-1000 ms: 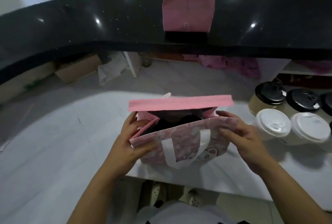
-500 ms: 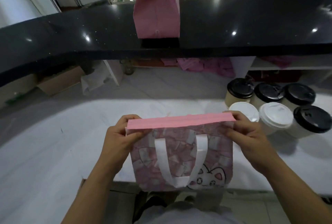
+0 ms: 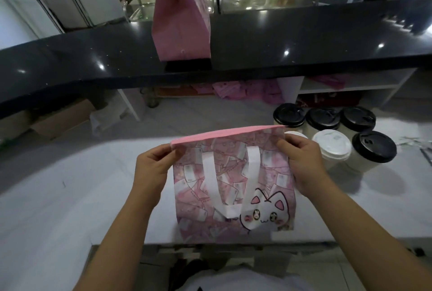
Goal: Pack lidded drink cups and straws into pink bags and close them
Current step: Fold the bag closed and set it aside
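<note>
A pink bag [image 3: 268, 181] with a cat print and white handles stands on the white table [image 3: 58, 197] in front of me, its top edges pressed together. My left hand [image 3: 153, 167] pinches the top left corner. My right hand [image 3: 301, 162] pinches the top right corner. What is inside the bag is hidden. Right of the bag stand several lidded cups: black-lidded ones [image 3: 374, 150] and white-lidded ones [image 3: 332, 144]. I see no straws.
A second pink bag [image 3: 181, 22], closed, stands on the black counter [image 3: 304, 40] beyond the table. More pink bags [image 3: 245, 89] lie on a shelf under the counter. A cardboard box [image 3: 60, 120] sits on the floor at left.
The bag's mouth was open a second ago; both hands have brought the top edges together and lifted them, so the bag's front now faces me, flat and closed.
</note>
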Tool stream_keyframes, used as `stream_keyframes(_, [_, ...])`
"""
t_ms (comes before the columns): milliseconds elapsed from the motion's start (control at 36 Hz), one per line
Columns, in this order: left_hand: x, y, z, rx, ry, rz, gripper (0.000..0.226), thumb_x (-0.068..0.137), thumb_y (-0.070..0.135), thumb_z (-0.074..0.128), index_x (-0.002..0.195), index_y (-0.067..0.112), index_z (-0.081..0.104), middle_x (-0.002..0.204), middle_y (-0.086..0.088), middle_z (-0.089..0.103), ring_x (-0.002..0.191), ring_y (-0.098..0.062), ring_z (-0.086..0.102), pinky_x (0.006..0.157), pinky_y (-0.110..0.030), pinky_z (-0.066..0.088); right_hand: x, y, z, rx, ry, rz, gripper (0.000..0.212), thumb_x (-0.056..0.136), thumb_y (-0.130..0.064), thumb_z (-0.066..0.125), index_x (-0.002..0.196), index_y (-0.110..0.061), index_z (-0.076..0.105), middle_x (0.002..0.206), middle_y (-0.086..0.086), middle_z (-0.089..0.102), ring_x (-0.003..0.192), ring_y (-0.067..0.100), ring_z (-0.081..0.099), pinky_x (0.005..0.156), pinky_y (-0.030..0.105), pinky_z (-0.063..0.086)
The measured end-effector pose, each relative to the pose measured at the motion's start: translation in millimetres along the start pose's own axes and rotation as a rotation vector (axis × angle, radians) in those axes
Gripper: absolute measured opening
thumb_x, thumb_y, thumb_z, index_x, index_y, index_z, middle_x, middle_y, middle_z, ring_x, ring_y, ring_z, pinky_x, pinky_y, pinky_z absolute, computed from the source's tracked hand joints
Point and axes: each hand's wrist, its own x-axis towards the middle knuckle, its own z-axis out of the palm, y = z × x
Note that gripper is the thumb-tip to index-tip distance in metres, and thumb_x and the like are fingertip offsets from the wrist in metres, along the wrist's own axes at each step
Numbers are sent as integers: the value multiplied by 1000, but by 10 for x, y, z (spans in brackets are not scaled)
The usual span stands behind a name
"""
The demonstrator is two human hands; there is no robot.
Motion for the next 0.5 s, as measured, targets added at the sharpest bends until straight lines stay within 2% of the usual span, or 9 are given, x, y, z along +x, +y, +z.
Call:
stream_keyframes(167, [46,4,77,-43,40,-16,31,73,34,73,101,21,78,94,5,78,86,-13,74,65,-23,61,-1,-20,-1,-7,13,-45,11,91,-15,71,93,-20,81,96,10,78,94,32,74,87,45,59])
stream_keyframes(306, [81,-31,116,-44,92,-16,15,82,25,75,97,23,78,92,5,78,86,-16,75,70,-31,62,13,-20,46,-32,104,-116,14,85,-12,77,84,-25,81,88,4,78,87,21,74,79,32,60])
stream_keyframes(417, [112,-34,114,-49,49,-13,11,90,16,72,98,22,75,93,5,78,88,-19,75,69,-30,62,31,-3,51,-41,128,-133,18,84,-9,77,80,-27,80,85,1,78,84,16,73,79,29,60])
stream_keyframes(500, [126,5,90,-94,-17,-16,13,91,13,71,99,21,64,93,0,77,89,-24,74,68,-31,62,22,21,38,-31,105,-131,22,86,-7,75,83,-28,79,88,2,78,86,16,73,77,27,59])
